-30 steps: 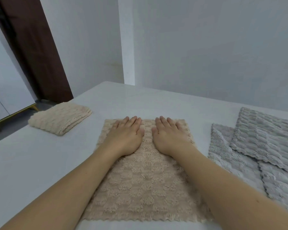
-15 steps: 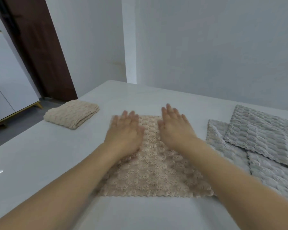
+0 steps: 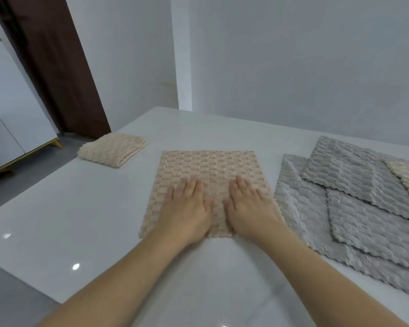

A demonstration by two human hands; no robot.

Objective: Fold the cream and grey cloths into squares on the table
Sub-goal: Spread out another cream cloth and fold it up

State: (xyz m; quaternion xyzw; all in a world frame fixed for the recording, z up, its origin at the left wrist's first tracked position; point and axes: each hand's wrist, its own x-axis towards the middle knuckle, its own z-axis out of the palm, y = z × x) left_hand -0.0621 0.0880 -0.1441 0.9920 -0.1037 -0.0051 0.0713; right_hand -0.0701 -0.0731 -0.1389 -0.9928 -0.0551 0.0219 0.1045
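I see the left hand [image 3: 187, 208] and right hand [image 3: 248, 206] flat, fingers straight, gripping nothing, pressing the cream cloth [image 3: 210, 171] at frame centre. Grey cloths [image 3: 354, 199] lie right; folded cream cloth [image 3: 112, 149] upper left.

Bare glossy white tabletop [image 3: 69, 208] lies open to the left of the flat cream textured cloth [image 3: 210, 166], and again along the near edge. Obstacles: a folded cream cloth bundle [image 3: 112, 149] at far left (well apart), and overlapping grey ribbed cloths [image 3: 354, 208] crowding the right side, just beside the flat cloth.
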